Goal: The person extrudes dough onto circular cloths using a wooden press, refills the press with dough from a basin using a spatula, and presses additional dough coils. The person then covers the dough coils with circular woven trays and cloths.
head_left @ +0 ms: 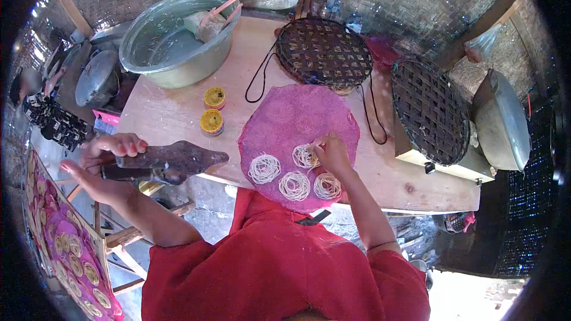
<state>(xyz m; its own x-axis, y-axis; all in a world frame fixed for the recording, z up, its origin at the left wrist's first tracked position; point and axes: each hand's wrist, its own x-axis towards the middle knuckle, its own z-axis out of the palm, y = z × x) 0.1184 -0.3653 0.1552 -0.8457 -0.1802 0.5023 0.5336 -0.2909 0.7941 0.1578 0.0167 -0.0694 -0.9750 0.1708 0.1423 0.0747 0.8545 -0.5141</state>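
My left hand [107, 157] grips a dark wooden hand press [175, 158], held out past the table's left front edge. A pink mesh-covered round sheet [297, 113] lies before me, overhanging the table's front. Pale, thin noodle strands are coiled on it in nests: a left nest [264, 169], a lower middle nest [294, 186] and a lower right nest [327, 186]. At the upper right nest [304, 157], my right hand [334, 153] has its fingers pinched together on the strands. Those fingertips partly hide that coil.
A large basin [178, 62] holding a pale lump and sticks stands back left. Two yellow-topped small tubs [212, 121] sit in front of it. Woven dark racks [324, 50] lie at the back and right, beside a metal pan [502, 122]. More nests dry on a pink rack [65, 244] lower left. A person [56, 113] is far left.
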